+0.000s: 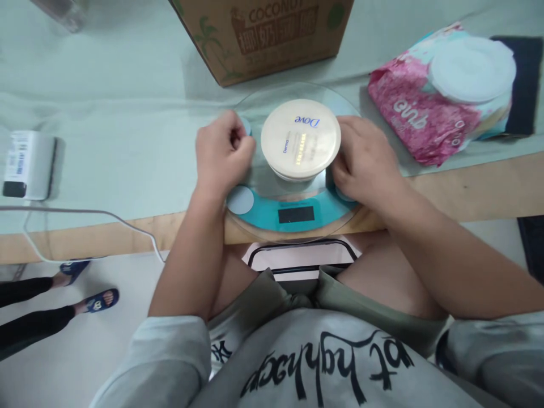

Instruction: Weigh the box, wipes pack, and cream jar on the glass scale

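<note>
A cream-coloured round Dove jar [301, 139] with its lid on stands on a round glass scale [263, 190]. The scale has a teal band along its near side and a dark display [296, 214] with no digits I can make out. My left hand [224, 148] is curled into a loose fist at the scale's left side, apart from the jar, with nothing visible in it. Close against the jar's right side is my right hand [366, 158], its fingers curled in and partly hidden by the lid; whether it touches the jar I cannot tell.
Behind the scale stands a cardboard box [272, 45]. A pink wipes pack [429, 107] lies at the right on a dark flat object [529, 85]. At the left are a white device [32, 164] and cables [106, 212]. Another person's sandalled feet [100, 300] show on the floor.
</note>
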The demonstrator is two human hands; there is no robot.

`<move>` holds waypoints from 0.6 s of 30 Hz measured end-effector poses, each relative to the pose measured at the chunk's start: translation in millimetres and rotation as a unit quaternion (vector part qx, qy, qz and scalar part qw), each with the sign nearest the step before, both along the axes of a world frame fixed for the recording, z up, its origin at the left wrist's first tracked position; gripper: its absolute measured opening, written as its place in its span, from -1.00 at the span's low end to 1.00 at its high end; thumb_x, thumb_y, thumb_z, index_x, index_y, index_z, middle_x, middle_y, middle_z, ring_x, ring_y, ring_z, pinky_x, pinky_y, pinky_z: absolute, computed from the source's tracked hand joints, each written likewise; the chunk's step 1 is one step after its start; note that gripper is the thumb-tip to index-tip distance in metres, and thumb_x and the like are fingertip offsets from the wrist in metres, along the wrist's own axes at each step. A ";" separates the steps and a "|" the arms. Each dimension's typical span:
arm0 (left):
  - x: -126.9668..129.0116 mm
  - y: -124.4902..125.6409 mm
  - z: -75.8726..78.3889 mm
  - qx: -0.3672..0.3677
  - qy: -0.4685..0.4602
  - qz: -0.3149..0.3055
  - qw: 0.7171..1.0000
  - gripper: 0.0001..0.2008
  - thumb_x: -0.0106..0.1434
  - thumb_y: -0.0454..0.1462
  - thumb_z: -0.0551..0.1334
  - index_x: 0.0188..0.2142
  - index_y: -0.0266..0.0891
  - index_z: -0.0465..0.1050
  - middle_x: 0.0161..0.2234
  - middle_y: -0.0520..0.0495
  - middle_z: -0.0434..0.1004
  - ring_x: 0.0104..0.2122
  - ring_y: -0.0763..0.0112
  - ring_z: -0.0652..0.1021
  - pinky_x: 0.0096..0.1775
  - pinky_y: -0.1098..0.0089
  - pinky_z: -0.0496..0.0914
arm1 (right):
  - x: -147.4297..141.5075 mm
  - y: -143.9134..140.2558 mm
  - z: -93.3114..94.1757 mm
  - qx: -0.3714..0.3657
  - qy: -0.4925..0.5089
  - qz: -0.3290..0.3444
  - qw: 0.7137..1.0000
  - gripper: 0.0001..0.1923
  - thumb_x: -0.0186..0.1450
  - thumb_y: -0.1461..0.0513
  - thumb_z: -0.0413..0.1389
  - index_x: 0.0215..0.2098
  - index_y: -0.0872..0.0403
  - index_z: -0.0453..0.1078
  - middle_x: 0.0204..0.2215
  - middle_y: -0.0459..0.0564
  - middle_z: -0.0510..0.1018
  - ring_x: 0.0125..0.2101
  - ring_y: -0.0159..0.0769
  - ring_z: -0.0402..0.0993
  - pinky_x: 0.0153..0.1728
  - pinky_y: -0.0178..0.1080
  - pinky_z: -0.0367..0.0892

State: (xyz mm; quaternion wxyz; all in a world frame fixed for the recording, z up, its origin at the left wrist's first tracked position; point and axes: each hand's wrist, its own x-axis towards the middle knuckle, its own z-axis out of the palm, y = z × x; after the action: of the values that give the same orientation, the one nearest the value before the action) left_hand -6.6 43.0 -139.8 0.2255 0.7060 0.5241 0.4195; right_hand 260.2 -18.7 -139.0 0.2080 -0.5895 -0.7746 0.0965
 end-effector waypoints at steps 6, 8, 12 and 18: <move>6.3 -12.5 12.1 0.053 -0.013 0.040 0.998 -0.66 0.50 -0.03 0.11 -0.29 -0.18 0.46 -0.40 -0.05 0.51 -0.36 0.34 0.52 -0.23 0.26 0.39 | -0.1 0.0 0.1 -0.014 -0.008 -0.005 1.000 -0.46 0.33 0.32 -0.05 0.25 -0.03 0.34 0.31 0.09 0.44 0.30 0.01 0.39 0.31 0.16 0.37; 9.8 -19.1 18.6 0.113 0.003 -0.025 0.993 -0.50 0.51 0.14 0.04 -0.04 -0.18 0.51 -0.15 -0.12 0.63 -0.13 0.24 0.63 -0.03 0.19 0.48 | -0.8 0.2 4.1 -0.026 0.000 -0.006 1.000 -0.46 0.32 0.31 -0.03 0.25 -0.06 0.35 0.30 0.07 0.45 0.29 0.02 0.39 0.30 0.18 0.38; 31.8 -33.7 27.3 0.117 0.076 -0.175 0.975 -0.10 0.17 0.32 0.36 0.35 -0.03 0.30 0.28 -0.22 0.46 0.28 -0.05 0.50 0.29 0.02 0.44 | -3.7 1.2 12.6 -0.064 -0.015 -0.019 0.998 -0.44 0.28 0.30 0.00 0.24 -0.03 0.37 0.28 0.11 0.45 0.28 0.08 0.38 0.30 0.21 0.36; 34.7 -31.3 28.8 0.069 0.128 -0.175 0.974 -0.06 0.02 0.22 0.53 0.31 0.02 0.34 0.21 -0.19 0.48 0.22 -0.06 0.51 0.26 0.02 0.46 | -4.7 2.6 12.0 -0.034 -0.008 -0.018 0.999 -0.43 0.21 0.32 -0.02 0.20 0.04 0.36 0.20 0.15 0.49 0.22 0.12 0.41 0.22 0.26 0.40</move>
State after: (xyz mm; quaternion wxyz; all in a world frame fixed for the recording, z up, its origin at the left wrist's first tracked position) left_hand 28.1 11.7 -111.0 0.1771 0.8488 0.3864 0.3144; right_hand 255.5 -16.1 -127.0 0.1828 -0.6112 -0.7616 0.1144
